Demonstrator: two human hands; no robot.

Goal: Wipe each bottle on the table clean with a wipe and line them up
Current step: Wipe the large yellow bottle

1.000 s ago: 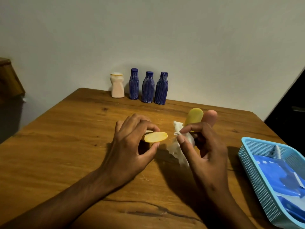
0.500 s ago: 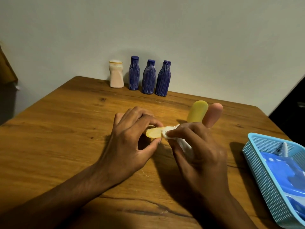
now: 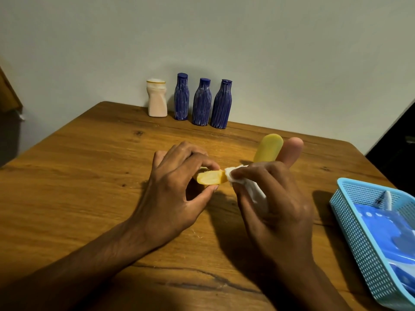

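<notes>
- Now left hand (image 3: 173, 194) pinches the small yellow bottle (image 3: 211, 177) between curled fingers and thumb.
- Right hand (image 3: 274, 205) grips a white wipe (image 3: 247, 182), pressing it against that bottle's right end.

Two bare forearms come into the head view from the lower edge, each ending in a bare hand: the left hand (image 3: 173, 194) and the right hand (image 3: 276, 212). No sleeve, cuff or glove covers either arm as far down as the picture reaches; both are uncovered from the bottom edge to the fingertips. There is no watch, bracelet or band at either wrist, and no ring shows on the fingers (image 3: 197, 158) that can be seen. The nails that show, such as the left thumbnail, are short and unpainted. The back of the left forearm shows fine hair and faint tendon lines near the wrist. The low light leaves the lower parts of both arms in shadow.
</notes>
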